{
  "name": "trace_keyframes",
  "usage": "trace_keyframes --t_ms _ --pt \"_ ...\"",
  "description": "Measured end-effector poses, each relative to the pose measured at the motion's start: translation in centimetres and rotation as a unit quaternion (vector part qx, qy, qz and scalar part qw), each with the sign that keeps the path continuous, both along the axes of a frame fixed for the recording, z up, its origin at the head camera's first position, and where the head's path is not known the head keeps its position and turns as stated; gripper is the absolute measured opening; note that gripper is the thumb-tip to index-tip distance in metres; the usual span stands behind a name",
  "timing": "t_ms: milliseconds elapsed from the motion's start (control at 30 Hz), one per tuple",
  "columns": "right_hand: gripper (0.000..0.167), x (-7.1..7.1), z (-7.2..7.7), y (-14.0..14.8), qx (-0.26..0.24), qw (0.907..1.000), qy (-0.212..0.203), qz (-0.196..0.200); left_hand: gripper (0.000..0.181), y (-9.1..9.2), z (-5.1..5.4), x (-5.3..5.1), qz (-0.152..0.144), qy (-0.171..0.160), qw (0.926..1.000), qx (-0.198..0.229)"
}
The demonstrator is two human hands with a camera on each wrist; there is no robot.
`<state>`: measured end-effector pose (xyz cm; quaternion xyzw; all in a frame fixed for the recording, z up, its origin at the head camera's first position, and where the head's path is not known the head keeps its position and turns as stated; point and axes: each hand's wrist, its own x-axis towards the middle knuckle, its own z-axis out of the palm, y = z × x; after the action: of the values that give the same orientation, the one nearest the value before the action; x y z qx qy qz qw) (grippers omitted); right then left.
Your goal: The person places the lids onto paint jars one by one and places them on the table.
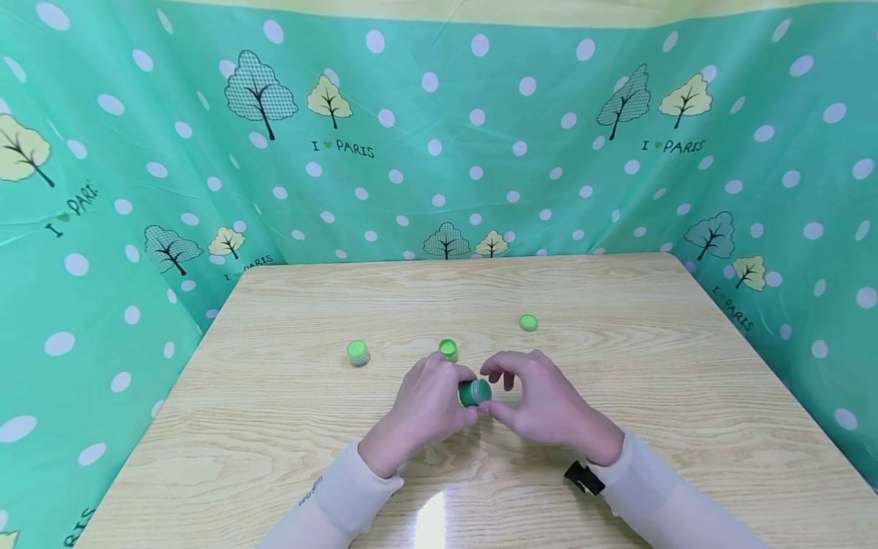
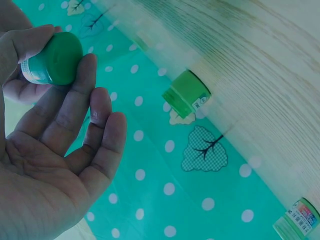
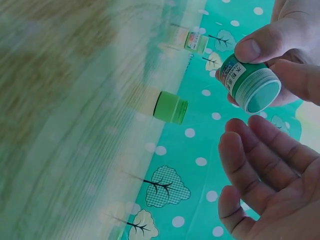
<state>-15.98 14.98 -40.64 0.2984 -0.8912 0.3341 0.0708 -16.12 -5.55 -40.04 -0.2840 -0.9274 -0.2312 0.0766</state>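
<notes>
Carefully, I'm pinching a dark green jar (image 1: 469,393) in my left hand (image 1: 428,393) above the desk (image 1: 274,427), my right hand (image 1: 542,396) hovering beside its lid (image 3: 264,96).
My right fingers are standing apart; whether the thumb is touching, I can't tell. A loosening lid could be letting contents out, since I'm holding the jar sideways; a slipping pinch could be knocking the light green jar (image 1: 448,351) just beyond. The dark one's long axis is running nearly level, left to right, lid facing my right hand.
</notes>
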Motion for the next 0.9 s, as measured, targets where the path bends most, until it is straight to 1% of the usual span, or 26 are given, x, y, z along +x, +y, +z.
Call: trace_keyframes --t_ms 67,167,333,533,900 --pt "0.035 0.00 -0.02 0.00 0.000 0.9999 0.004 0.009 0.018 -0.01 0.00 0.00 -0.001 0.000 1.0000 0.002" --pt "0.034 -0.01 -0.10 -0.02 0.002 0.9999 0.004 0.012 0.017 -0.01 -0.02 0.00 -0.001 0.000 1.0000 0.003" --pt "0.031 0.08 -0.10 -0.13 0.011 0.9999 0.001 0.003 0.016 0.04 0.00 0.07 -0.001 0.000 1.0000 0.005" --pt "0.023 0.22 0.03 -0.25 0.012 0.9999 0.001 -0.008 0.015 0.03 0.00 0.02 -0.001 -0.001 1.0000 0.007" --pt "0.014 0.12 -0.11 -0.33 0.009 0.9996 0.001 -0.026 0.015 0.12 0.04 0.09 -0.004 0.010 0.9999 0.007"
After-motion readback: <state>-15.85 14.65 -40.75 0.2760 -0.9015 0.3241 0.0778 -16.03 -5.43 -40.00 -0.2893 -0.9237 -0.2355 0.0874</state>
